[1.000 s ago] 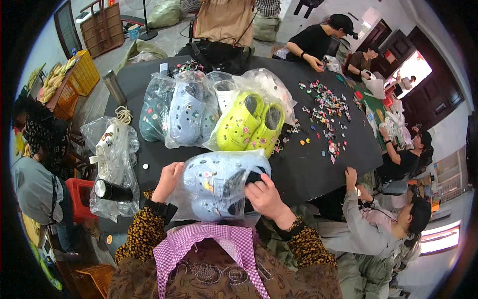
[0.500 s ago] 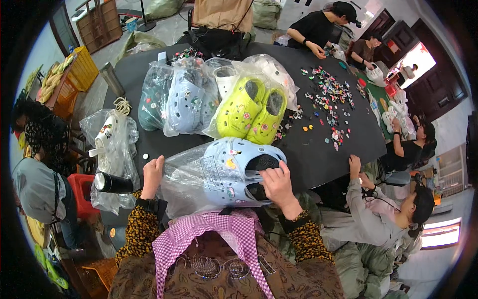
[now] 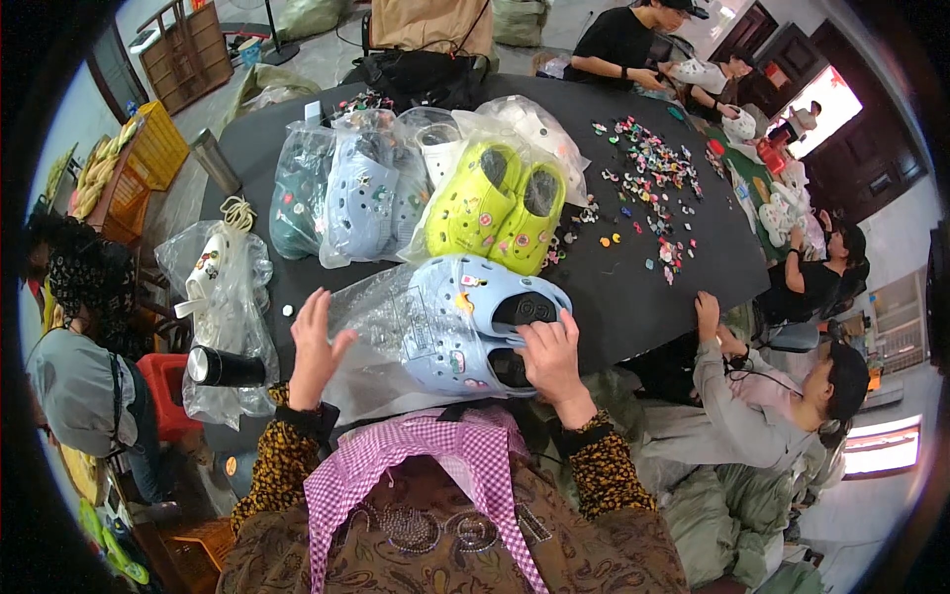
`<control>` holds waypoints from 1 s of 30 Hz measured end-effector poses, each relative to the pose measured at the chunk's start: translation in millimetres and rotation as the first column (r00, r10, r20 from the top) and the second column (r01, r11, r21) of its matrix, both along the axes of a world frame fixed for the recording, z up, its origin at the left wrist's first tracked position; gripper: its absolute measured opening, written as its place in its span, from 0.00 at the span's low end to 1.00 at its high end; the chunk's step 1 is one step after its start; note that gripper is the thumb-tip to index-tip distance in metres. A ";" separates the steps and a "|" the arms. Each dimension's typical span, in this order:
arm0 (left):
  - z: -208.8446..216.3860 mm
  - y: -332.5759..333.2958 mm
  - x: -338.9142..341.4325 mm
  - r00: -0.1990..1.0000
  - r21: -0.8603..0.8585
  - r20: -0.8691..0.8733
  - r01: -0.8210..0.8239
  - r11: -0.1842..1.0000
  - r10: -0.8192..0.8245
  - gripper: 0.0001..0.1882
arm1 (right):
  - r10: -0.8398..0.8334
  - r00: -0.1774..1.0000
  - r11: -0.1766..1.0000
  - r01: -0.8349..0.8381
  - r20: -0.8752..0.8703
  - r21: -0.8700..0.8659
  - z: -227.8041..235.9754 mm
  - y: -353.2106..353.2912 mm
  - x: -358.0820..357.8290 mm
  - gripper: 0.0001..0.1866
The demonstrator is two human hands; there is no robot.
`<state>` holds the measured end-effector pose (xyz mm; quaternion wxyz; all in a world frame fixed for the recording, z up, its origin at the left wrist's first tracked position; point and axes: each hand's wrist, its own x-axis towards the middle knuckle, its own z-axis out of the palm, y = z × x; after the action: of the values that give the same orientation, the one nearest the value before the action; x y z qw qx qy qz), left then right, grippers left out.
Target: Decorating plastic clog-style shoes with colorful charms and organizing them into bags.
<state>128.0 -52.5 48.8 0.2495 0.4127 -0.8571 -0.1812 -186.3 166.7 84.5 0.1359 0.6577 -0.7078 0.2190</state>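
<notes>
A pair of light blue clogs with small charms lies in front of me, toes to the left and heels to the right. A clear plastic bag covers their toe ends and spreads flat to the left. My right hand is closed on the clogs at their heel side, where the two meet. My left hand hovers over the bag's left end, fingers spread, with nothing in it. Just beyond the blue pair rest bright green clogs, partly wrapped in clear plastic.
Bagged blue clogs, dark green clogs and white clogs stand farther back on the black table. Loose charms are scattered right. A black flask and a bagged white clog are left. Co-workers sit along the right.
My left hand has let go of the bag's left end and lifted with fingers spread. My right hand keeps its grip on the blue clogs. A co-worker at the far right now holds a white clog.
</notes>
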 end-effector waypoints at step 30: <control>-29.5 26.9 25.2 0.888 -0.092 0.456 -0.024 0.995 0.063 0.13 | -0.437 0.838 0.891 0.453 0.326 0.032 -22.0 68.4 12.9 0.15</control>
<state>153.3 -25.6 19.2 0.0614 0.4521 -0.8891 -0.0370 -173.4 235.0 62.4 0.0801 0.4268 -0.8483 0.3030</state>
